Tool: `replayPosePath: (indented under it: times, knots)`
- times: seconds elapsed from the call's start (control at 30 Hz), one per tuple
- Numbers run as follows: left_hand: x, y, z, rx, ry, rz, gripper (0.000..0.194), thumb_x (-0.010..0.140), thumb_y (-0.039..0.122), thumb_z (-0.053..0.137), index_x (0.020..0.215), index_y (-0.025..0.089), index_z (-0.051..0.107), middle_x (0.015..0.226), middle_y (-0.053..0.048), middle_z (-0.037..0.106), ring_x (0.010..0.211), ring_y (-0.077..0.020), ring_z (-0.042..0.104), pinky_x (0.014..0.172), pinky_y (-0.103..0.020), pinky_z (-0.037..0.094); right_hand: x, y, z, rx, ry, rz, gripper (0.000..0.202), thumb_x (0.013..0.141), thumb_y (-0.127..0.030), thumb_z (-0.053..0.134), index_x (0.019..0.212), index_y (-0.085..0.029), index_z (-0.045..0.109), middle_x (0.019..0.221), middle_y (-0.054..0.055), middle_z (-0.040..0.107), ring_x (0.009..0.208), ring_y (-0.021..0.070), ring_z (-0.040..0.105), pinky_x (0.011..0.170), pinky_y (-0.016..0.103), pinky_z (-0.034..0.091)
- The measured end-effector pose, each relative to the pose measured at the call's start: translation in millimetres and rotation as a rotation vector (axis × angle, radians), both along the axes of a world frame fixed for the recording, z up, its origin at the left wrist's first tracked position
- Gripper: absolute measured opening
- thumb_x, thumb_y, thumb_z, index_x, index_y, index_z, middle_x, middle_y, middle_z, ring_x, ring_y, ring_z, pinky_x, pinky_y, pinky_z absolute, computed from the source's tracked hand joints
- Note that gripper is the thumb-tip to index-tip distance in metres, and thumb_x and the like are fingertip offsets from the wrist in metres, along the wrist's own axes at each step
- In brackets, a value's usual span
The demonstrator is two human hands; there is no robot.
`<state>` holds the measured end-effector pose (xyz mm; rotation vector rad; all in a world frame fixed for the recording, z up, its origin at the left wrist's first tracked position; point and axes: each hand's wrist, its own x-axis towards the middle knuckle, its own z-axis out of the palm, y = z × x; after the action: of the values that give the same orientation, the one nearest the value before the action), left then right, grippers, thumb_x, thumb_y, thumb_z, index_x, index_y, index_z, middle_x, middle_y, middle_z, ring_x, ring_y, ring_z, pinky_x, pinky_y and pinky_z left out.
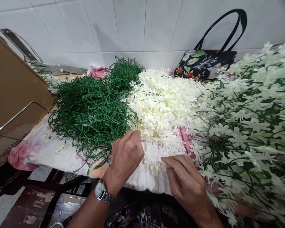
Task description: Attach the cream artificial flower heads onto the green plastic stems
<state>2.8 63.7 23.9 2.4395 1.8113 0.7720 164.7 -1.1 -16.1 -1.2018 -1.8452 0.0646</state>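
Note:
My left hand (pixel 129 150), a watch (pixel 101 191) on its wrist, is closed at the front edge of a pile of green plastic stems (pixel 92 107). A thin stem curves just above the knuckles; what the fingers grip is hidden. Opposite it, my right hand (pixel 187 180) has its fingers drawn together, the index fingertip beside loose white artificial blossoms (pixel 154 163) on the cloth. I cannot see what, if anything, lies between those fingers. Behind both hands spreads a heap of creamy white artificial flower heads (pixel 161 101).
White flowers on green stems (pixel 254 126) form a tall mass at the right. A black floral bag (pixel 204 65) stands against the tiled wall (pixel 128 28). At the left are a cardboard box (pixel 16 72) and a bent metal wire (pixel 16 115). A floral cloth (pixel 45 148) covers the work surface.

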Motion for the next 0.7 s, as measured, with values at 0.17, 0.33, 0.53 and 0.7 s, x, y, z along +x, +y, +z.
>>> replayPosePath:
  times: [0.17, 0.33, 0.53, 0.7]
  knots:
    - [-7.5, -22.5, -10.5, -0.032, -0.214, -0.093, 0.019, 0.081, 0.010, 0.047, 0.072, 0.018, 0.061, 0.065, 0.000, 0.057, 0.054, -0.0126, 0.053, 0.054, -0.024, 0.038, 1.6, -2.1, -2.5, 0.001, 0.042, -0.074, 0.026, 0.080, 0.003, 0.050, 0.097, -0.014, 0.059, 0.076, 0.005, 0.060, 0.072, 0.0158, 0.054, 0.065, 0.031, 0.046]
    - [1.0, -32.7, -16.0, -0.150, -0.197, -0.146, 0.013, 0.080, 0.011, 0.052, 0.074, 0.018, 0.061, 0.067, 0.000, 0.060, 0.059, -0.0143, 0.059, 0.056, -0.025, 0.040, 0.7, 0.6, 3.6, 0.030, -0.007, -0.115, 0.020, 0.081, 0.001, 0.052, 0.092, -0.013, 0.059, 0.074, 0.005, 0.060, 0.070, 0.0149, 0.054, 0.067, 0.030, 0.045]
    - [-30.4, -42.2, -16.2, -0.001, -0.127, -0.049, 0.020, 0.085, 0.010, 0.046, 0.074, 0.017, 0.062, 0.067, -0.002, 0.060, 0.061, -0.0159, 0.059, 0.059, -0.026, 0.043, 4.3, 0.5, 5.8, 0.084, -0.074, -0.080, 0.019, 0.081, 0.002, 0.052, 0.092, -0.011, 0.059, 0.076, 0.007, 0.061, 0.072, 0.0145, 0.055, 0.073, 0.030, 0.043]
    - [-63.5, -50.5, -19.1, 0.288, -0.001, 0.167, 0.018, 0.082, 0.006, 0.049, 0.078, 0.014, 0.064, 0.067, -0.004, 0.063, 0.062, -0.0177, 0.060, 0.061, -0.027, 0.043, 0.6, 3.2, 3.7, 0.093, -0.090, -0.027, 0.019, 0.081, 0.002, 0.052, 0.094, -0.011, 0.059, 0.076, 0.006, 0.060, 0.072, 0.0149, 0.054, 0.073, 0.030, 0.043]
